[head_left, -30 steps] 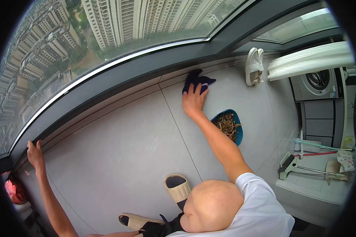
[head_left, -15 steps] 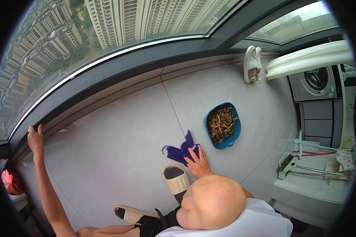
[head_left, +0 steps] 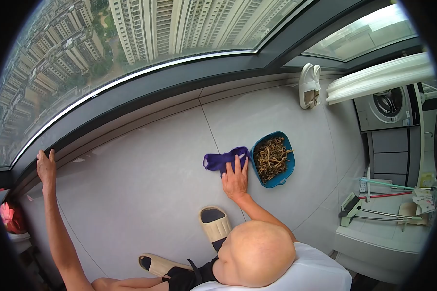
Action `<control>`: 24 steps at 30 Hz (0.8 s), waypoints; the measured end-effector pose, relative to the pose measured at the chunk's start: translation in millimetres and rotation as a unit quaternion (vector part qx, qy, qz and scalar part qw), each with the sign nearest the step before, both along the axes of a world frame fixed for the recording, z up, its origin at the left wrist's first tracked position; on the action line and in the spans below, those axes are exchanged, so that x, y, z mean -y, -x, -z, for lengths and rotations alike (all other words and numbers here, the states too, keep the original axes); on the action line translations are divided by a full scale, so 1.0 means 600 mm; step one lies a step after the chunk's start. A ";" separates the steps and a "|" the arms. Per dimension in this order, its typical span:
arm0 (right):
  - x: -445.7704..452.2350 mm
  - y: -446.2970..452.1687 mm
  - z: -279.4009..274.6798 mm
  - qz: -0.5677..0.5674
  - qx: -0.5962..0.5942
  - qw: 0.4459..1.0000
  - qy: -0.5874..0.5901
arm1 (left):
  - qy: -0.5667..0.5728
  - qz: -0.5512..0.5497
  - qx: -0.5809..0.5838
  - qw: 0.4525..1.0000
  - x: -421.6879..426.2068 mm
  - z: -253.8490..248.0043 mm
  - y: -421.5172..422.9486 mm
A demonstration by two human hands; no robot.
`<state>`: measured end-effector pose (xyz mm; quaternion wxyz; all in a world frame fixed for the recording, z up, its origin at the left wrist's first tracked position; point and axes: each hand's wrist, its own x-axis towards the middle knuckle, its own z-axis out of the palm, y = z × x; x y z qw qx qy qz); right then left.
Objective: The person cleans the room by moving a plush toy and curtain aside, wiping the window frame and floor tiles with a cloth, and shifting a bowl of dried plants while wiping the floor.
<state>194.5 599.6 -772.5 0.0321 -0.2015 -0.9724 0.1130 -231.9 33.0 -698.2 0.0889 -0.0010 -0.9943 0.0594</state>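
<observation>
My right hand (head_left: 235, 182) lies with its fingers spread and flat on a crumpled purple cloth (head_left: 217, 161), pressing it against the grey tiled floor (head_left: 145, 194). Close to the cloth's right end stands a blue plastic basin (head_left: 279, 181) with dried, twisted brown strips (head_left: 272, 159) in it. Far to the left, my left arm is stretched out and my left hand (head_left: 46, 167) grips the dark window ledge (head_left: 90, 119); some of its fingertips are hidden there.
My feet wear beige slippers (head_left: 216, 224). White shoes (head_left: 308, 87) lean against the wall below the window. On the right are a white rolled or folded panel (head_left: 378, 77), a washing machine (head_left: 388, 109), and brooms (head_left: 350, 209) on a low ledge. Red packaging (head_left: 12, 218) sits at far left.
My right hand has slid the purple cloth forward along the floor, away from my slipper and up beside the basin. My left hand stays at the window ledge.
</observation>
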 end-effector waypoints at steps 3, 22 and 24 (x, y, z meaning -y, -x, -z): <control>-0.048 0.086 0.007 -0.010 -0.016 1.000 -0.020 | -0.007 -0.007 0.004 1.000 -0.012 -0.011 -0.009; 0.072 0.196 0.005 -0.327 -0.053 0.909 0.252 | 0.006 0.007 -0.005 1.000 -0.044 -0.031 -0.025; 0.053 0.184 0.006 -0.336 -0.008 0.880 0.336 | 0.001 0.007 -0.001 1.000 -0.045 -0.032 -0.027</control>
